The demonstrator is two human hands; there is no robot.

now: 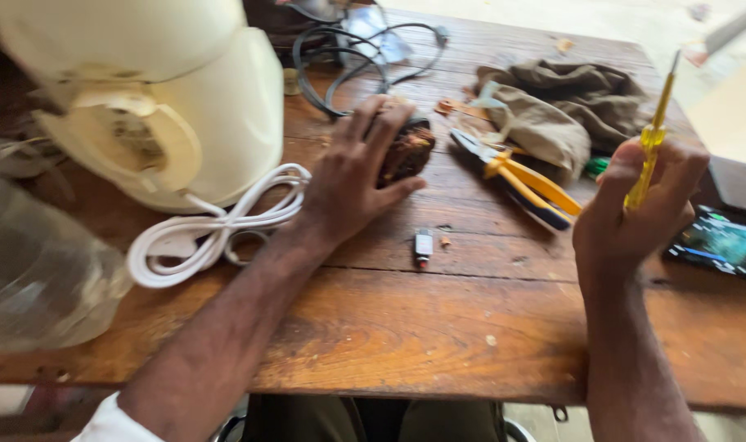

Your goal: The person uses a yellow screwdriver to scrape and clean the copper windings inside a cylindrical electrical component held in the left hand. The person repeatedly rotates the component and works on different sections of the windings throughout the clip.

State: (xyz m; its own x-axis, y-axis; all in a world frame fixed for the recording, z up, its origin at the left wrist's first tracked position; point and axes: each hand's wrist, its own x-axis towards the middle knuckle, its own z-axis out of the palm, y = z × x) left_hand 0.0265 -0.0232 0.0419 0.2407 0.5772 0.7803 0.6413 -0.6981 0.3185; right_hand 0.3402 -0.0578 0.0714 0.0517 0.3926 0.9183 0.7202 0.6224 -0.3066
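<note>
Bare wooden surface (pixel 438 327) open along the lower centre of the frame, cream appliance (pixel 152 98) and white cord (pixel 217 229) blocking the left, pliers (pixel 520 180) and cloth (pixel 561 110) crowding the upper right, small plug part (pixel 423 245) lying mid-frame

The table (pixel 438 327) is bare wood, worn, grainy and matt. At upper left the cream appliance (pixel 168 98) looks like smooth plastic, its white cord (pixel 217 233) glossy. The screwdriver (pixel 653 139) handle is clear yellow plastic. At upper right lies crumpled matt khaki cloth (pixel 553 110); the pliers (pixel 520 176) have glossy yellow grips.
</note>
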